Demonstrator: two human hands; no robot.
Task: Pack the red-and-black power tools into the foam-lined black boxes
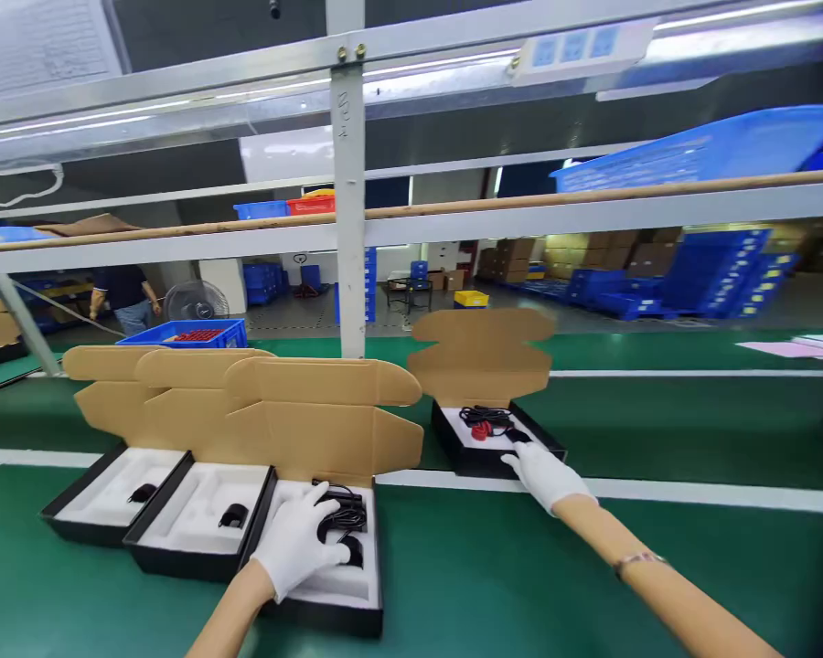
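Three open black boxes with brown cardboard lids stand in a row at the near left. My left hand, in a white glove, rests flat on the white insert of the nearest box, beside a coiled black cable. My right hand, also gloved, reaches out and touches the front edge of a fourth open box on the belt further away. That box holds a black cable with a red part. The middle box and the left box each hold one small black part.
A green work surface with white stripes runs left to right. A metal post rises behind the boxes, with shelf rails above. A blue crate sits behind the lids. A person stands far left by a fan.
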